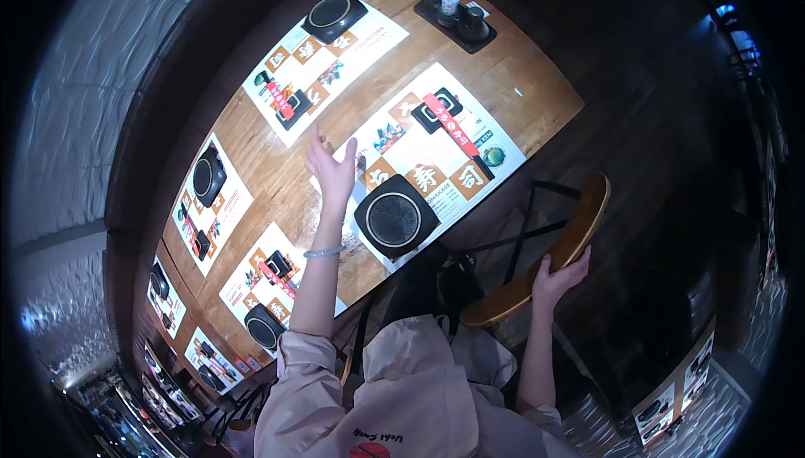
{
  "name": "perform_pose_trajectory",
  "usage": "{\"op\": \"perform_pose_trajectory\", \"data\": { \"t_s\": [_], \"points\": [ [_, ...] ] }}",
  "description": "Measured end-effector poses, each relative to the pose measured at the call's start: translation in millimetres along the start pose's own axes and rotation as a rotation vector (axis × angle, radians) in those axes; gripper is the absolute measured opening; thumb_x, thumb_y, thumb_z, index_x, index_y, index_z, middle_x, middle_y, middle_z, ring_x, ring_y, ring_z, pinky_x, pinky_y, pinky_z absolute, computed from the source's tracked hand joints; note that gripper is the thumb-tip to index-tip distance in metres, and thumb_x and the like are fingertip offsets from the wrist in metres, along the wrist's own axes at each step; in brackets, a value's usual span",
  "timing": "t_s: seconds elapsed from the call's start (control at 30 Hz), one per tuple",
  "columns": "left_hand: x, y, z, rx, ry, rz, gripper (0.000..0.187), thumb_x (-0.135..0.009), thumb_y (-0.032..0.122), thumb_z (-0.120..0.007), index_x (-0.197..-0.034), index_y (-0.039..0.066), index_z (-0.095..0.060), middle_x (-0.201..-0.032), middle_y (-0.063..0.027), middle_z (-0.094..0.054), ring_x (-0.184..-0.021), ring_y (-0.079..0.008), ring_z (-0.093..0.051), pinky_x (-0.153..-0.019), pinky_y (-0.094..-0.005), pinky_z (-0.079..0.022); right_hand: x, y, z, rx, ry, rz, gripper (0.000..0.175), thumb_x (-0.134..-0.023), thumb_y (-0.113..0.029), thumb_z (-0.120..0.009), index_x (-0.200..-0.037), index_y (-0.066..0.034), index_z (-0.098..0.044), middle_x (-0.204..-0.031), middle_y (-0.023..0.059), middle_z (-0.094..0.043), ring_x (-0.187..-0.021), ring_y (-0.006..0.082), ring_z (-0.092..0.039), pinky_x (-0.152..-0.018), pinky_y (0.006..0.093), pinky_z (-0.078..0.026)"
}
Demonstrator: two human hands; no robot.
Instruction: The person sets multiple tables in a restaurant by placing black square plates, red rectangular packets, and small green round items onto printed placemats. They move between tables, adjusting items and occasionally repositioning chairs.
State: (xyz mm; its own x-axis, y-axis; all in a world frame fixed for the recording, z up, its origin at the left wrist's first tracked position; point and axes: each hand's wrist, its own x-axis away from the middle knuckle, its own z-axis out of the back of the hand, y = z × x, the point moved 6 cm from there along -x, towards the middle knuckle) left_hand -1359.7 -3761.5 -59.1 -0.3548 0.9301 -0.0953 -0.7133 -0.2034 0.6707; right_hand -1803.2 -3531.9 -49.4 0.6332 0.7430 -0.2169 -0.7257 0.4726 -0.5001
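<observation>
My right hand [561,277] grips the curved wooden backrest of a chair [575,219], thumb on its upper face and fingers round the outer side. The chair's dark metal legs [517,238] reach towards the table edge. Over the wooden table [277,156], my left hand [333,165] has its fingers apart and holds nothing. It is above the left end of a printed paper placemat [402,168]. On that placemat lie a black square plate [396,216], a small black sauce dish [434,112] and chopsticks in a red paper sleeve [451,124], which rest across the dish.
Across the table another placemat [377,33] bears a black plate [333,16] and a sauce dish [294,109]. A black condiment tray [456,24] stands near the far right end. More set places run left. Another table [676,389] is at the lower right.
</observation>
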Motion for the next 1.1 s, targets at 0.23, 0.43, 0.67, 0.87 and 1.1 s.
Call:
{"op": "perform_pose_trajectory", "data": {
  "t_s": [0.23, 0.43, 0.67, 0.87, 1.1],
  "points": [
    [-152, -44, -2, 0.191, 0.152, 0.225, 0.077, -0.085, 0.033, -0.074, -0.146, 0.003, -0.038, -0.130, -0.0214, -0.051, -0.119, -0.0355, -0.050, -0.108, -0.0466, -0.034, 10, 50, -24, -0.048, -0.092, -0.253, 0.067, -0.089, -0.006, -0.067, -0.147, 0.0060, -0.034, -0.145, 0.0270, -0.041, -0.135, 0.0404, -0.041, -0.116, 0.0447, -0.031],
    [-295, -86, -70, 0.468, 0.145, 0.519, 0.084, -0.081, 0.038, -0.077, -0.146, 0.004, -0.036, -0.130, -0.0245, -0.055, -0.119, -0.0324, -0.058, -0.104, -0.0424, -0.043, 8, 42, -21, 0.038, -0.081, -0.267, 0.061, -0.091, -0.010, -0.067, -0.142, 0.0061, -0.038, -0.137, 0.0260, -0.045, -0.130, 0.0400, -0.043, -0.113, 0.0440, -0.032],
    [-357, -82, -123, 0.251, 0.092, 0.602, 0.088, -0.077, 0.048, -0.080, -0.144, 0.005, -0.043, -0.134, -0.0206, -0.059, -0.128, -0.0367, -0.054, -0.108, -0.0434, -0.041, 4, 14, -18, 0.181, -0.092, -0.220, 0.059, -0.094, -0.021, -0.066, -0.139, 0.0060, -0.039, -0.129, 0.0258, -0.048, -0.125, 0.0407, -0.047, -0.109, 0.0446, -0.035],
    [-355, -98, -137, 0.310, 0.026, 0.564, 0.075, -0.080, 0.040, -0.079, -0.140, 0.005, -0.052, -0.121, -0.0167, -0.068, -0.116, -0.0331, -0.063, -0.102, -0.0413, -0.047, 6, 24, -18, 0.262, -0.110, -0.179, 0.056, -0.096, -0.021, -0.064, -0.138, 0.0063, -0.040, -0.128, 0.0259, -0.048, -0.123, 0.0408, -0.048, -0.108, 0.0453, -0.036],
    [-336, -88, -106, 0.311, 0.017, 0.448, 0.077, -0.081, 0.041, -0.078, -0.140, 0.001, -0.050, -0.116, -0.0172, -0.067, -0.112, -0.0326, -0.063, -0.098, -0.0416, -0.047, 6, 31, -18, 0.264, -0.099, -0.178, 0.059, -0.094, -0.020, -0.066, -0.140, 0.0066, -0.039, -0.134, 0.0272, -0.047, -0.127, 0.0413, -0.046, -0.110, 0.0454, -0.035]
  ]
}}
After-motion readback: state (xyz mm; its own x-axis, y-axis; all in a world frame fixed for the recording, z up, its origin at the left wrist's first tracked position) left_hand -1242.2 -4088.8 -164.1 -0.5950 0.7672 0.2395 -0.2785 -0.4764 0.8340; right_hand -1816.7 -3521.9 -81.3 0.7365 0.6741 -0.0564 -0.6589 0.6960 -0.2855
